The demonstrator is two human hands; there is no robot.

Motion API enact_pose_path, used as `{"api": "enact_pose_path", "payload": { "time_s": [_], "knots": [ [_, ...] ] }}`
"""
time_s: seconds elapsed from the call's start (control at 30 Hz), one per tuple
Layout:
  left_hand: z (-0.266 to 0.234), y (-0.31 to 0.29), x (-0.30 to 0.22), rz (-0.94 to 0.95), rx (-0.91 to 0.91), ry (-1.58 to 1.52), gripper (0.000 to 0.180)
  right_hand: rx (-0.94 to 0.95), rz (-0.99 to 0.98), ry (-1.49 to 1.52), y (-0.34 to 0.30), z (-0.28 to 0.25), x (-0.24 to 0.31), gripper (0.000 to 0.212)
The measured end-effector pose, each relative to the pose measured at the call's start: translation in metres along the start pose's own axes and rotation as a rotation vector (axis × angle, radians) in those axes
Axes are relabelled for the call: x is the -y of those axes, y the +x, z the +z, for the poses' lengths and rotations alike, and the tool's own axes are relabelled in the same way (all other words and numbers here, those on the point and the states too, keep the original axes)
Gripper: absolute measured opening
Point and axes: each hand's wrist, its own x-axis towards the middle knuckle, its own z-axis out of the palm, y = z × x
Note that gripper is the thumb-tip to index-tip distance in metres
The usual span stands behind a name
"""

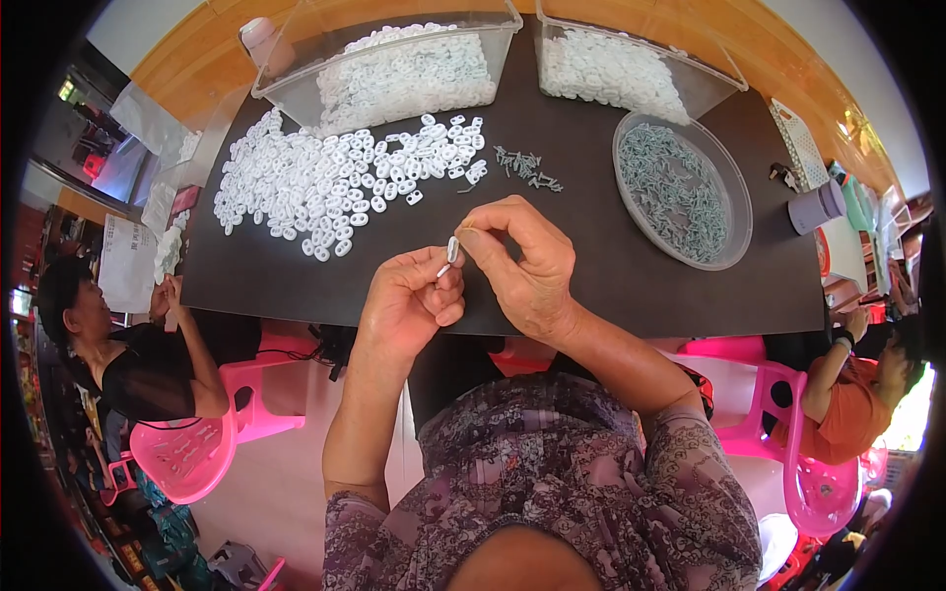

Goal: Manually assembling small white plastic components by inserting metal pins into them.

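Note:
Over the table's front edge, my left hand (pixel 406 300) grips a small white oval plastic piece (pixel 452 249) between thumb and fingers. A second white bit (pixel 442 271) shows against its curled fingers. My right hand (pixel 527 264) pinches at the top of the oval piece; what its fingertips hold is too small to make out. Beyond my hands spreads a heap of white two-holed oval pieces (pixel 296 177). To its right lies a small pile of grey screws (pixel 529 167). More grey screws (pixel 675 192) fill a round clear tub (pixel 741 219) at the right.
Two clear bins, one at back left (pixel 296 96) and one at back right (pixel 711 69), hold more white pieces. A grey-purple cup (pixel 816 207) stands at the right edge. One person (pixel 138 355) sits at left, another (pixel 857 404) at right, near pink chairs (pixel 202 448).

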Motion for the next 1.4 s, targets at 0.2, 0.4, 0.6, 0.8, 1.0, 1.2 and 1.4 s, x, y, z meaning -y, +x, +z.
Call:
{"api": "enact_pose_path", "payload": {
  "time_s": [0.2, 0.4, 0.6, 0.8, 1.0, 1.2, 1.4],
  "knots": [
    [-0.003, 0.001, 0.001, 0.004, -0.009, -0.006, 0.015, 0.003, 0.035, 0.017, -0.001, 0.001, 0.001, 0.009],
    [-0.004, 0.002, 0.0, 0.001, 0.011, -0.017, 0.014, 0.006, -0.002, -0.015, -0.003, 0.004, -0.005, 0.008],
    [-0.008, 0.001, 0.0, -0.011, -0.007, -0.053, 0.015, 0.057, 0.034, -0.054, -0.004, 0.006, -0.005, 0.006],
    [-0.004, 0.002, 0.001, 0.024, -0.058, 0.012, 0.015, -0.021, 0.441, 0.365, 0.0, 0.004, -0.001, 0.002],
    [-0.001, 0.001, -0.002, 0.023, -0.108, 0.056, 0.014, 0.011, 0.48, 0.38, 0.002, 0.004, -0.002, 0.003],
    [-0.001, 0.0, -0.004, -0.001, -0.094, 0.058, 0.015, 0.017, 0.549, 0.329, 0.007, 0.001, -0.002, 0.004],
    [0.0, -0.001, -0.004, -0.002, -0.09, 0.054, 0.015, 0.025, 0.578, 0.322, 0.01, 0.001, -0.001, 0.005]
  ]
}}
